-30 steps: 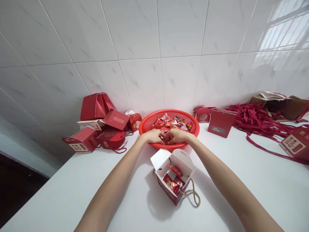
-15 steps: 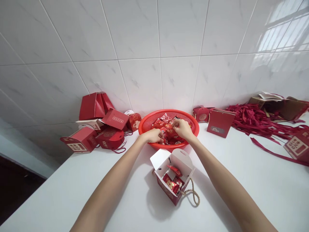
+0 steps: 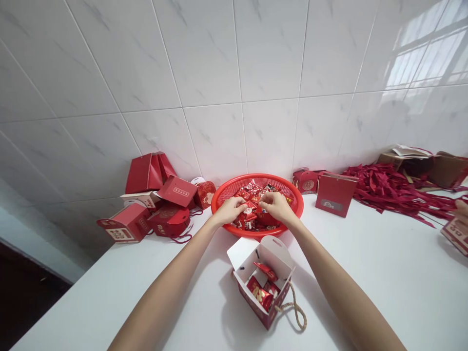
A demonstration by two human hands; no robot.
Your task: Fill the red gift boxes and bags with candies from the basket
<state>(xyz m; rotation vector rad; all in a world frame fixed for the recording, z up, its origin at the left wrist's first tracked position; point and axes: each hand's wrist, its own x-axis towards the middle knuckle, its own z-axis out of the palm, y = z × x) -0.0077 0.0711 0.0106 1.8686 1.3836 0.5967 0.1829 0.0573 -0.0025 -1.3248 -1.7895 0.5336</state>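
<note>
A red plastic basket (image 3: 300,204) full of red-wrapped candies (image 3: 252,187) stands against the wall. My left hand (image 3: 231,210) is over its left side, thumb and fingers closed on a wrapped candy (image 3: 250,211). Close beside it, my right hand (image 3: 276,206) reaches in from the right. Its fingertips are pinched together at the red wrappers, and exactly what they grip is hidden. In front of the basket sits an open red gift box (image 3: 252,307) with white inside, rope handle and several wrapped candies (image 3: 260,292) in it. Neither hand touches the box.
Several red boxes (image 3: 126,222) are piled at the left by the wall. Right of the basket stand a small red box (image 3: 306,181) and a flat red one (image 3: 335,195). Dark red ribbons (image 3: 376,187) lie farther right. Another person's hand (image 3: 462,209) touches a box (image 3: 457,234) at the right edge.
My left hand has lifted a little, with a candy now showing at its fingertips. My right hand stays over the basket. Another person's hand has appeared at the right edge.
</note>
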